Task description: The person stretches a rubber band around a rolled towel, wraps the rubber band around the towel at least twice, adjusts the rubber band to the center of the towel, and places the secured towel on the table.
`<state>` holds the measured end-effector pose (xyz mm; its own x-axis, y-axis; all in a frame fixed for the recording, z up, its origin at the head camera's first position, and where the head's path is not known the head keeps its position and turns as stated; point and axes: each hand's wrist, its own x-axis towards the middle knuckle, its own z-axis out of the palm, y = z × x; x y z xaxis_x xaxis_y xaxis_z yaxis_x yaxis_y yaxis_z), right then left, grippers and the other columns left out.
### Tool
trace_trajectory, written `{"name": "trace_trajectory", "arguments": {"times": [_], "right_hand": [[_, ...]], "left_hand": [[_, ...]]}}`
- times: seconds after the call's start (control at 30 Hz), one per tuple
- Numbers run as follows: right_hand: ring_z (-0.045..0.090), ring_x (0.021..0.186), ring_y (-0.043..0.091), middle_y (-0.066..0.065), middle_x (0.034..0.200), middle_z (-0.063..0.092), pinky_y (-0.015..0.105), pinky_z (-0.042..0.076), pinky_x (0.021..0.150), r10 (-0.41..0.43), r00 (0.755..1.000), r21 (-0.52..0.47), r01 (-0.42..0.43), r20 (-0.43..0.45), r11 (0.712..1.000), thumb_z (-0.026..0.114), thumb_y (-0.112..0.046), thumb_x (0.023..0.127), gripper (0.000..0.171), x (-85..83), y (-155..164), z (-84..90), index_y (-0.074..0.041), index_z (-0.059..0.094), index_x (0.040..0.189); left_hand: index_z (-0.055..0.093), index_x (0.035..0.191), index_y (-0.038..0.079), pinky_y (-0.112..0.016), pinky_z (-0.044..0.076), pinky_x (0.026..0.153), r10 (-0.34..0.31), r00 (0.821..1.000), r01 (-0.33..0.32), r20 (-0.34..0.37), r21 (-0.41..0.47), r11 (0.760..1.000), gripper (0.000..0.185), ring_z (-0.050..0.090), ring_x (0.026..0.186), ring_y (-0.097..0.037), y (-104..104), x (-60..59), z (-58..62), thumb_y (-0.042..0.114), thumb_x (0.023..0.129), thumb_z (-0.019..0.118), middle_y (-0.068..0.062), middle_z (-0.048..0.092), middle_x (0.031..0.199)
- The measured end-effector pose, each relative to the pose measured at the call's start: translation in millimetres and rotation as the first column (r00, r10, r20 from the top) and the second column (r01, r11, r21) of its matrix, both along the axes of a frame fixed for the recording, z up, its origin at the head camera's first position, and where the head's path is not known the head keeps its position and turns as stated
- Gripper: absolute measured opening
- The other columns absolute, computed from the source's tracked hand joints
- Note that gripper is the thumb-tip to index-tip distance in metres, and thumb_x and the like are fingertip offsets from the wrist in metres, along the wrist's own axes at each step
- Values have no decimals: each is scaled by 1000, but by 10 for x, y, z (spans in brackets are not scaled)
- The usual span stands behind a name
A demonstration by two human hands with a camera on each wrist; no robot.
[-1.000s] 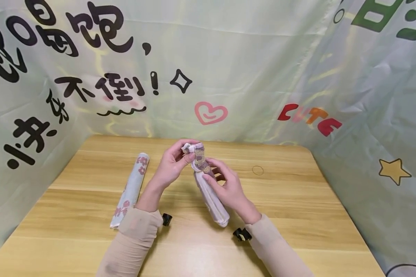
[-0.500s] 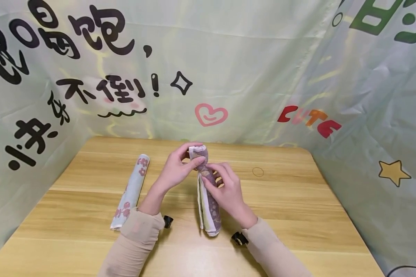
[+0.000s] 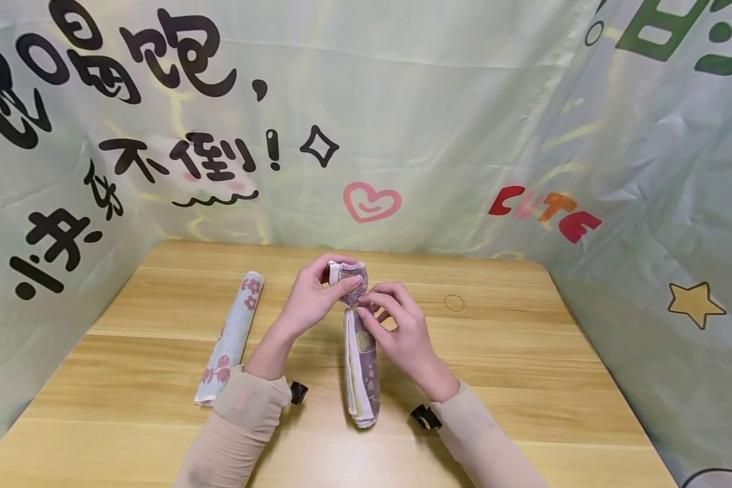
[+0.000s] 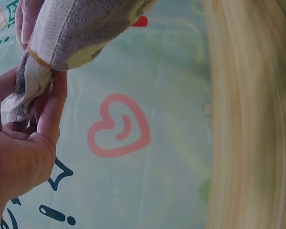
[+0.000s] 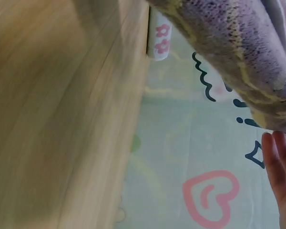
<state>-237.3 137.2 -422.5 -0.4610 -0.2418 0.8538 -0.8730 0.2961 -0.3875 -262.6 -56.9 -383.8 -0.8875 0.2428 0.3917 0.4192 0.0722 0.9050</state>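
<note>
Left hand point(image 3: 314, 298): fingers pinch the gathered top end of the rolled purple-and-cream patterned towel point(image 3: 361, 369); in the left wrist view the bunched white tip sits between thumb and fingers.
Right hand point(image 3: 402, 335): fingers curled at the neck of the roll, just below the left hand's grip, pinching where a thin tan rubber band point(image 4: 38, 58) circles the cloth.
Hands together: both clamped on the same towel, close to touching at its upper end.
Rolled towel: held upright, tilted slightly, over the middle of the light wooden desk point(image 3: 524, 352); the lower end hangs near the desk's front part, and whether it touches the surface cannot be told.
Second roll: a pale blue rolled towel with pink flower print point(image 3: 230, 337) lies flat on the desk, left of the left forearm, apart from both hands.
Sleeves: beige, on both forearms.
Backdrop: pale green printed cloth point(image 3: 439, 122) with a pink heart point(image 3: 371, 200) and black lettering stands behind and beside the desk.
</note>
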Motion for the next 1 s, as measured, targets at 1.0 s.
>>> {"name": "trace_trajectory", "arguments": {"times": [1.0], "right_hand": [[50, 66, 15, 10, 97, 49, 21, 46, 49, -126, 980, 200, 155, -152, 967, 58, -45, 105, 36, 39, -138, -132, -10, 59, 97]], "left_hand": [[72, 107, -12, -23, 59, 65, 197, 980, -178, -13, 382, 907, 21, 68, 78, -13, -2, 4, 36, -7, 87, 78, 0, 76, 94]]}}
